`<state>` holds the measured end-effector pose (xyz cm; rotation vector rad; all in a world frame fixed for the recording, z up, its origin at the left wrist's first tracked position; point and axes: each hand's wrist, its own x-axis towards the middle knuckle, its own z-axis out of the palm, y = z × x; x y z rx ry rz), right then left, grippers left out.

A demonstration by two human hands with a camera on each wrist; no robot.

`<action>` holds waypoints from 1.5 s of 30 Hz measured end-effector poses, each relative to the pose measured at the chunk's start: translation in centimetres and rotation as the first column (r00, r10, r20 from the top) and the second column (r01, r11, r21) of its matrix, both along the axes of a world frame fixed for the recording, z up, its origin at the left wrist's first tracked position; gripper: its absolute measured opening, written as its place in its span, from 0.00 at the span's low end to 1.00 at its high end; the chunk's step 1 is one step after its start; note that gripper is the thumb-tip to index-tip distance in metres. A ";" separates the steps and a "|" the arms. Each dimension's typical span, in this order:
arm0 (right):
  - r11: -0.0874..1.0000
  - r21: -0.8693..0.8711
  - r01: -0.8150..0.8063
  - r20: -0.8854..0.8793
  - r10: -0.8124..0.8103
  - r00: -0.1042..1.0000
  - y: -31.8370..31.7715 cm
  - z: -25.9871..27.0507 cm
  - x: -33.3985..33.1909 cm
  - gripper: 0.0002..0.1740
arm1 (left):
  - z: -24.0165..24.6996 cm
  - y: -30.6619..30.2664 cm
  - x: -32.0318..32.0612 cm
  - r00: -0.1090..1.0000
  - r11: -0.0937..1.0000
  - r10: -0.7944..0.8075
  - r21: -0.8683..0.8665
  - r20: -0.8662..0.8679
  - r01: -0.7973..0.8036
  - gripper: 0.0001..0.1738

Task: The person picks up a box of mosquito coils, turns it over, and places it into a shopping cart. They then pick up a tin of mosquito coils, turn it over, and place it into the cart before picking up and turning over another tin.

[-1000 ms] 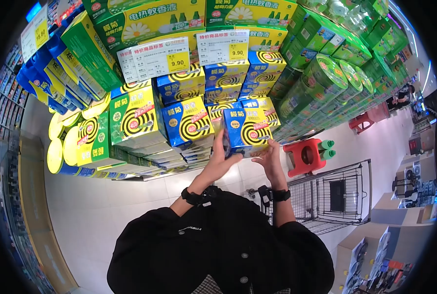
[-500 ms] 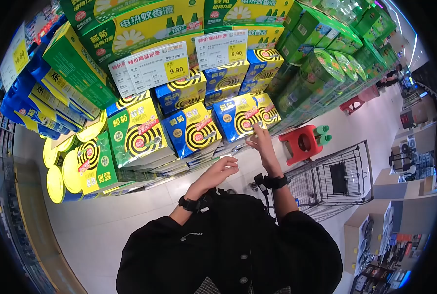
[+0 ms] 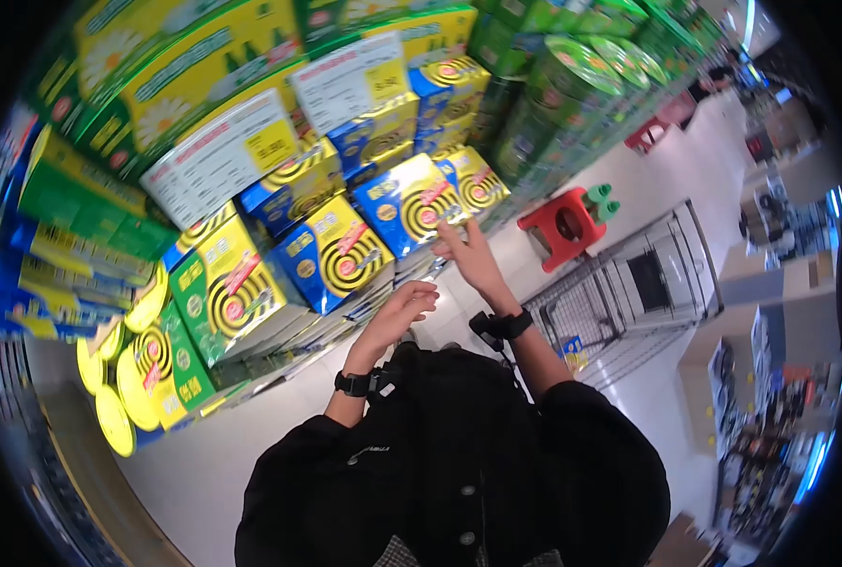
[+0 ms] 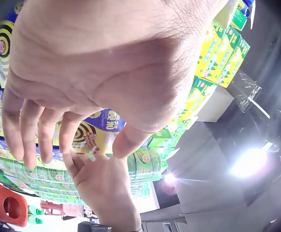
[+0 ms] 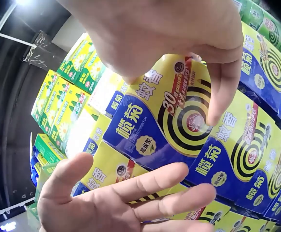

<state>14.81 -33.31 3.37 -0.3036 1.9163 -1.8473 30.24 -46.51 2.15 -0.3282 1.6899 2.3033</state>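
Note:
A blue-and-yellow mosquito coil box (image 3: 407,203) lies on the stacked display, its black spiral facing up. My right hand (image 3: 476,260) is at the box's near edge, fingers loosely bent with the tips right at its face. In the right wrist view, one finger of it comes down over the right side of the mosquito coil box (image 5: 179,108). My left hand (image 3: 397,312) hovers in front of the stack, holding nothing. Its palm faces up with fingers spread in the right wrist view. Left of the box are another blue coil box (image 3: 331,253) and a green one (image 3: 232,283).
Price signs (image 3: 222,151) stand behind the coil boxes. Green cylindrical packs (image 3: 553,104) line the right side, yellow-lidded tubs (image 3: 137,387) the left. A red stool (image 3: 562,231) with green bottles and a wire shopping cart (image 3: 629,293) holding a small blue-yellow box stand right.
The coil box was held between both hands and now lies on the stack. My left hand has drawn back from it; the right has stayed at its edge. The view has turned and shifted.

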 end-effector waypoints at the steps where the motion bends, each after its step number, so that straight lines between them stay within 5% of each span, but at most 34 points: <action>1: 0.999 -0.035 -0.041 0.003 0.041 0.999 0.6 -0.3 0.0 0.34 | 0.3 0.2 -0.5 1.000 1.000 -0.029 -0.010 0.006 0.029 0.21; 4: 0.995 -0.056 0.088 -0.185 -0.097 0.978 1.6 -2.1 0.7 0.39 | 0.3 0.8 -1.6 0.997 0.997 -0.079 0.005 -0.018 0.079 0.21; 9: 0.989 0.119 0.086 -0.026 -0.083 0.996 8.2 -2.0 1.6 0.39 | 0.0 2.2 -4.0 0.987 0.987 -0.161 -0.009 0.025 0.161 0.22; 12: 0.933 0.327 0.147 -0.098 -0.122 0.988 12.6 -5.7 1.5 0.37 | -0.2 3.1 -5.1 0.981 0.983 -0.182 -0.026 0.067 0.184 0.24; 17: 0.887 0.401 0.231 -0.017 -0.245 0.969 20.2 -9.1 1.9 0.33 | -0.7 5.8 -7.3 0.970 0.976 -0.193 -0.072 0.150 0.205 0.24; 24: 0.574 0.643 0.506 -0.227 -0.489 0.843 34.2 -19.0 0.1 0.34 | -0.8 12.1 -10.1 0.969 0.979 -0.139 -0.120 0.206 0.166 0.21; 30: 0.498 0.769 0.400 -0.002 -0.624 0.781 45.5 -26.1 -0.6 0.39 | -1.9 18.8 -12.3 0.938 0.972 -0.151 -0.124 0.313 0.198 0.20; 35: 0.426 0.863 0.270 0.200 -0.780 0.593 52.8 -36.1 0.6 0.49 | -2.7 24.1 -13.5 0.890 0.942 -0.219 -0.151 0.400 0.299 0.22; 38: 0.283 0.935 0.214 0.102 -0.792 0.602 54.7 -40.5 1.5 0.49 | -3.2 26.5 -13.6 0.862 0.929 -0.222 -0.171 0.455 0.329 0.22; 41: 0.366 0.910 0.194 0.180 -0.770 0.612 56.3 -43.1 1.9 0.50 | -4.3 28.1 -12.9 0.852 0.933 -0.190 -0.180 0.489 0.312 0.22; 44: 0.260 0.964 0.047 0.173 -0.755 0.633 55.8 -41.4 1.3 0.57 | -5.6 29.2 -12.0 0.819 0.935 -0.161 -0.180 0.551 0.305 0.22; 45: 0.287 0.956 0.059 0.221 -0.839 0.497 55.2 -38.9 0.6 0.61 | -5.8 29.7 -11.6 0.813 0.937 -0.149 -0.182 0.563 0.298 0.22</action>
